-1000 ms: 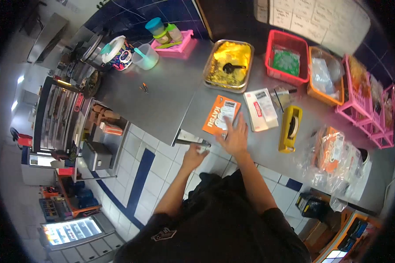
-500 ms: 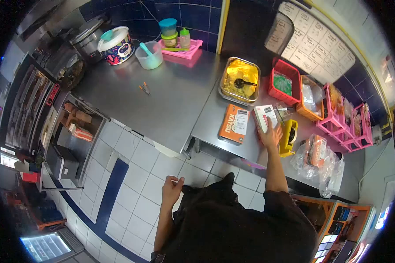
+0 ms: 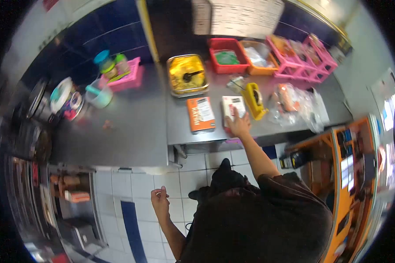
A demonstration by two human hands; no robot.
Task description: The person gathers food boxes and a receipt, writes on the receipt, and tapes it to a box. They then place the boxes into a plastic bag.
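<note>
My right hand [image 3: 240,125] is on the lower half of a white box with red print [image 3: 233,105], its thumb at the left side and its fingers over the face and right side. The box stays on the steel counter beside an orange box lettered KATSU [image 3: 200,115]. A yellow tape dispenser [image 3: 255,101] is just right of the hand. My left hand [image 3: 161,202] hangs low over the floor, fingers loosely curled and thumb apart, with nothing visible in it.
Behind the boxes stands a metal tray of yellow food [image 3: 186,72] with a black scoop. Red [image 3: 226,65] and orange bins and pink baskets [image 3: 300,70] line the wall. Crumpled clear plastic bags [image 3: 294,107] lie at right. An orange shelf unit [image 3: 338,175] stands nearby.
The head view has turned, shifting the counter leftward in the picture. My right hand is still on the white box, now lower on it. My left hand's thumb has lifted from its fingers.
</note>
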